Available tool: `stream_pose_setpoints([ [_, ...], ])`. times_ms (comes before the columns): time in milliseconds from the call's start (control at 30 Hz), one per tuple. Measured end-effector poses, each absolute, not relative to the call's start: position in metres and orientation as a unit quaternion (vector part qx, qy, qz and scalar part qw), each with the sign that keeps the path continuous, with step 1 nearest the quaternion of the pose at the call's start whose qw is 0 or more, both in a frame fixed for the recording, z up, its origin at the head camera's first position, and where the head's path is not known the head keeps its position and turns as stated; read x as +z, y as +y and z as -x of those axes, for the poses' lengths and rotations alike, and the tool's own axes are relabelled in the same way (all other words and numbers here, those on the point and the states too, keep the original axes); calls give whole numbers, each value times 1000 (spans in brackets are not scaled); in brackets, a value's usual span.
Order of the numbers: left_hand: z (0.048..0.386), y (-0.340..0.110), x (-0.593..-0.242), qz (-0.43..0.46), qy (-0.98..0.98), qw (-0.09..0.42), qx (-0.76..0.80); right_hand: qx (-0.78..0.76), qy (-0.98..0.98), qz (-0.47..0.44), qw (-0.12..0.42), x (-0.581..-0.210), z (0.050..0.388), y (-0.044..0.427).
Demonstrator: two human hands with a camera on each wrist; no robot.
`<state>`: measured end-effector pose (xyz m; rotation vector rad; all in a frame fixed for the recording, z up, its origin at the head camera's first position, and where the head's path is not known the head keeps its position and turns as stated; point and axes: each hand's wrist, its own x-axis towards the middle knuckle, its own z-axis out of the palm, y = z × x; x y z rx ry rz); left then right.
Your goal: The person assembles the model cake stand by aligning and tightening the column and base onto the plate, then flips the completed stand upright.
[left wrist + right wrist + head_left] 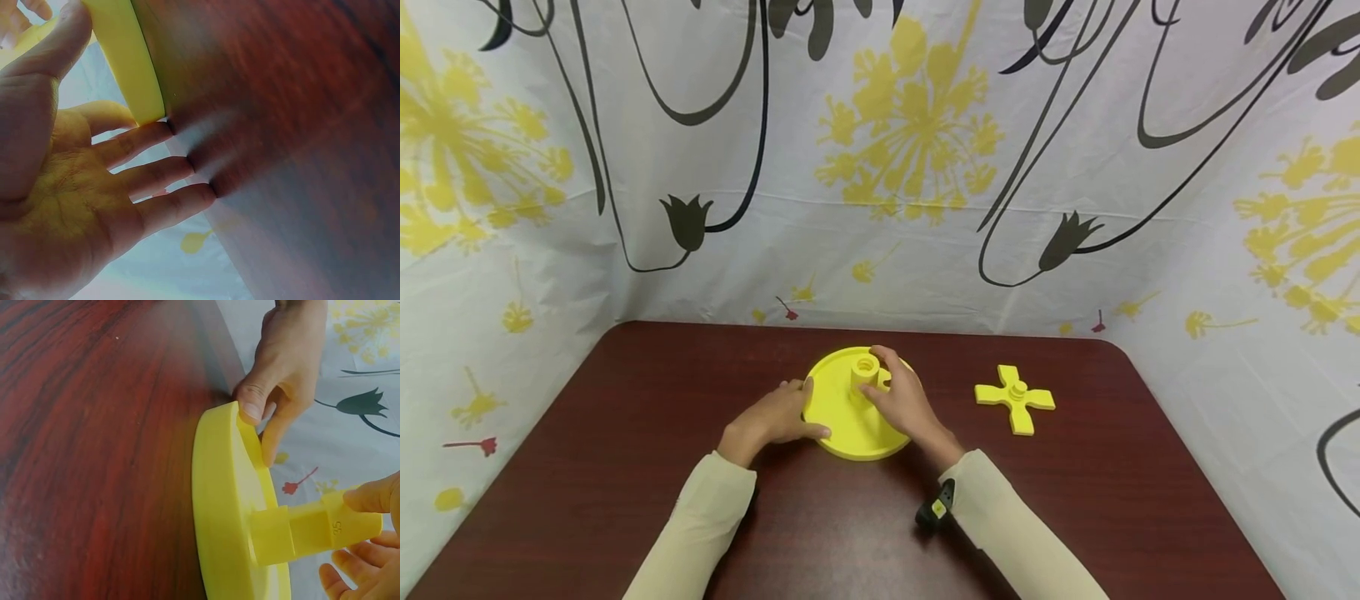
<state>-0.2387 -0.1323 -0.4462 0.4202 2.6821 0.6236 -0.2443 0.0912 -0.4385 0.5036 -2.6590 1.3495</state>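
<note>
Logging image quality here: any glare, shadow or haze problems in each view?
Head: glare on the dark red wood-grain table; left wrist: bluish cast, shadows streaking the table beyond the bare left hand; right wrist: pale haze on the table, above the round yellow disc in frame.

Dark red-brown tabletop (842, 533), white flower-patterned sheet (880, 267) behind, soft light

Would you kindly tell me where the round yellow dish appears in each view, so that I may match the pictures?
Head: the round yellow dish lies a little below the picture's centre.
Left wrist: only part of the dish shows, at the top left.
Right wrist: the dish shows side-on in the lower middle, cut off by the bottom edge.
Shared landmark: the left hand, at the dish's rim in all three.
</note>
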Motion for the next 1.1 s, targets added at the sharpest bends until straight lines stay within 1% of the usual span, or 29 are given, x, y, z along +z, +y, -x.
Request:
stream_pose_setpoints([
  [133, 240, -132, -447, -149, 948, 177, 218, 442, -878, -174, 58, -436, 244, 93],
  [467, 239, -132, -447, -146, 948, 178, 220, 427, -887, -159, 72, -438, 244, 91],
  [600, 238, -132, -447, -146, 947, 179, 225, 430, -885, -167, 53, -439, 244, 97],
  [767, 237, -135, -447, -147, 942, 185, 238, 446, -881, -157, 26, -438, 245, 120],
  [933, 236, -141, -446, -156, 934, 193, 258, 437, -889, -135, 23, -434, 245, 151],
  [1100, 235, -140, -445, -167, 932, 195, 257, 414, -906, -88, 28, -431, 244, 187],
])
